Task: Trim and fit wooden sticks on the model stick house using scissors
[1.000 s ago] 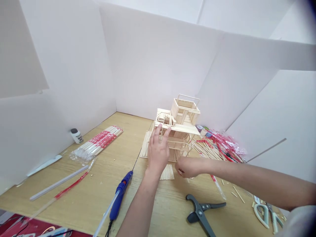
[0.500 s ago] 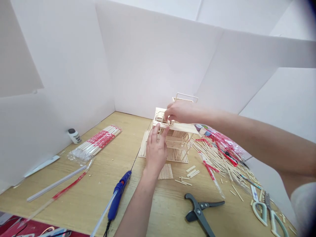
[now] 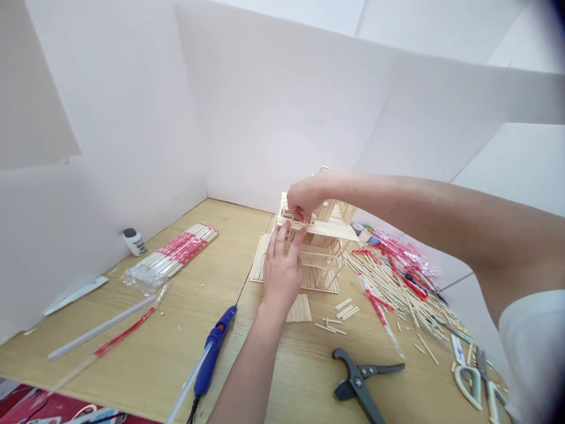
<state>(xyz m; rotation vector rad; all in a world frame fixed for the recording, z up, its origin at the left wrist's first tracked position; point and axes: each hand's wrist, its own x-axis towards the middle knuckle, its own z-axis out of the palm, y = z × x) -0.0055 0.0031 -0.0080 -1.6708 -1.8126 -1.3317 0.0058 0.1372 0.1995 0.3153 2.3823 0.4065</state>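
A model house (image 3: 318, 259) built of thin wooden sticks stands at the middle of the table, with an upper deck (image 3: 333, 229) and a slatted base. My left hand (image 3: 282, 274) reaches up to the deck's front edge, its fingers stretched apart and touching there. Over the deck, my right hand (image 3: 305, 197) bends downward with fingers pinched together among small stick railings. What lies between those fingertips is hidden by the hand. A small slatted panel (image 3: 299, 308) and several short cut sticks (image 3: 346, 308) lie before the model.
A blue glue gun (image 3: 214, 353) lies left of my forearm. To the right are cutting pliers (image 3: 357, 380), scissors (image 3: 485, 377), loose sticks (image 3: 388, 277) and red plastic wrappers (image 3: 410, 256). Packed sticks (image 3: 176, 253) and a small bottle (image 3: 134, 241) are at left. White panels enclose the table.
My right hand has shifted slightly left and turned further downward over the deck, its elbow swinging outward. My left hand keeps its place at the edge. The view has moved slightly.
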